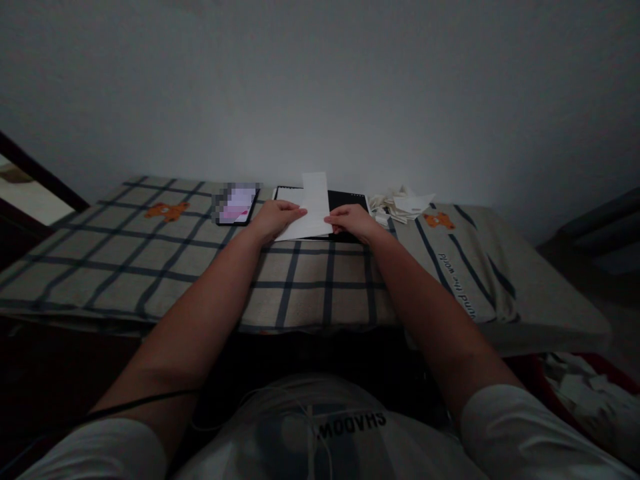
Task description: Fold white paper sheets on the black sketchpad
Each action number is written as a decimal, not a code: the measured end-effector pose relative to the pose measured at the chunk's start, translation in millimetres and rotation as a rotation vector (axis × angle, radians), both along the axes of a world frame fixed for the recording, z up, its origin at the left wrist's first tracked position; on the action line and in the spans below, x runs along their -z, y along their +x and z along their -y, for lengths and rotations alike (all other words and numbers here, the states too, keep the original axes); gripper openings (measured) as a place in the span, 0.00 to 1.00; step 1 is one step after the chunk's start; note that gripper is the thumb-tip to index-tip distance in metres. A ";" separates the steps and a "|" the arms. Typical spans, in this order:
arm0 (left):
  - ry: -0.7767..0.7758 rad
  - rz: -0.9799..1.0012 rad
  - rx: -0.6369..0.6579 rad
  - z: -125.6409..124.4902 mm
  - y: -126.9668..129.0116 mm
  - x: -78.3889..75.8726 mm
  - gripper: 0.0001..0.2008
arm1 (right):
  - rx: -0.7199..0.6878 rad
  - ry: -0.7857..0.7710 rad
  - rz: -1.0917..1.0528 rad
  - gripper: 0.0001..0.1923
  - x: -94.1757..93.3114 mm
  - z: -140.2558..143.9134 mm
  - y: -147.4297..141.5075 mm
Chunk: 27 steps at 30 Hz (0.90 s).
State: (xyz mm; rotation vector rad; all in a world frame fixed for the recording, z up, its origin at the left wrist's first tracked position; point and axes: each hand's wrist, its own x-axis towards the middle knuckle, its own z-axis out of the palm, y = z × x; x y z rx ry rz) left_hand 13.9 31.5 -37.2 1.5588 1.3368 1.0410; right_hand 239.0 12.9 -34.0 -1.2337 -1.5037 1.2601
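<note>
A checked cloth [150,260] covers the bed. On it lies a dark pad [350,200], and on the pad a paper [313,210]. Left hand [275,219] and right hand [353,220] fingers pinch the paper's two sides.

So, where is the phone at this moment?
In the head view, the phone lies on the checked cloth, far side, just left of the left hand and the white paper.
</note>
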 end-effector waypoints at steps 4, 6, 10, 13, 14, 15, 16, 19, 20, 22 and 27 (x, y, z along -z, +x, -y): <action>0.030 -0.054 -0.038 1.8 -1.7 -3.6 0.13 | -0.045 -0.029 -0.006 0.05 0.8 -0.8 3.0; 0.076 -0.053 -0.047 -0.4 -2.4 -2.1 0.13 | -0.069 -0.039 0.012 0.07 2.4 -1.6 3.8; 0.124 -0.064 -0.042 -4.6 -3.6 2.2 0.15 | -0.068 -0.033 0.033 0.08 4.9 -3.2 3.8; 0.117 -0.085 -0.031 -4.5 -4.3 1.0 0.14 | -0.082 -0.049 0.030 0.09 4.8 -2.8 3.6; 0.113 -0.092 -0.034 -4.2 -4.5 -0.1 0.13 | -0.092 -0.057 0.029 0.09 4.5 -2.5 3.5; 0.111 -0.100 -0.037 -4.0 -4.7 -1.2 0.12 | -0.100 -0.064 0.027 0.09 4.2 -2.1 3.4; 0.110 -0.107 -0.040 -4.0 -5.0 -2.1 0.11 | -0.106 -0.068 0.024 0.09 3.9 -1.8 3.3; 0.112 -0.124 -0.033 -5.3 -6.1 -2.3 0.10 | -0.106 -0.071 0.000 0.11 3.3 -1.5 2.5; 0.112 -0.125 -0.029 -6.0 -6.5 -1.6 0.10 | -0.105 -0.072 -0.007 0.11 3.1 -1.4 2.1; 0.115 -0.122 -0.032 -7.3 -7.1 0.1 0.10 | -0.104 -0.075 -0.015 0.11 2.6 -1.1 1.4; 0.116 -0.093 -0.064 -7.9 -7.1 1.9 0.11 | -0.132 -0.099 0.017 0.10 1.4 1.2 1.7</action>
